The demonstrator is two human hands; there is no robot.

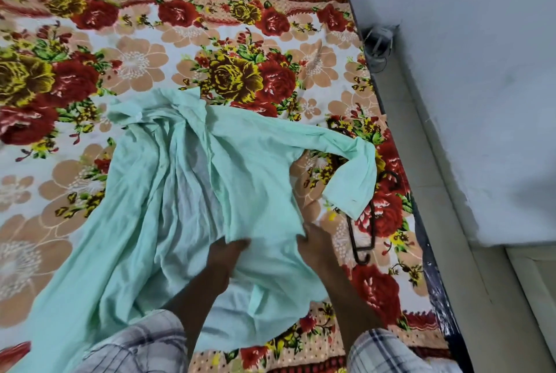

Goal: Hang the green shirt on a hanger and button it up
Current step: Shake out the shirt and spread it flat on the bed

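Note:
The pale green shirt point(186, 180) lies crumpled on the flowered bedsheet, one sleeve stretched out to the right and its cuff folded down. My left hand point(225, 255) grips a fold of the shirt near its middle, fingers partly tucked under the cloth. At the shirt's right edge, close beside the left, my right hand point(313, 241) pinches the fabric. A dark hanger point(365, 234) rests on the sheet to the right of the shirt, partly hidden under the sleeve, its hook end showing near the bed's edge.
The flowered bedsheet point(210, 41) covers the whole bed. The bed's right edge point(421, 222) runs diagonally beside a grey wall and ledge. A small object with cables point(377, 41) sits in the corner at the far right. Checked sleeves show at the bottom.

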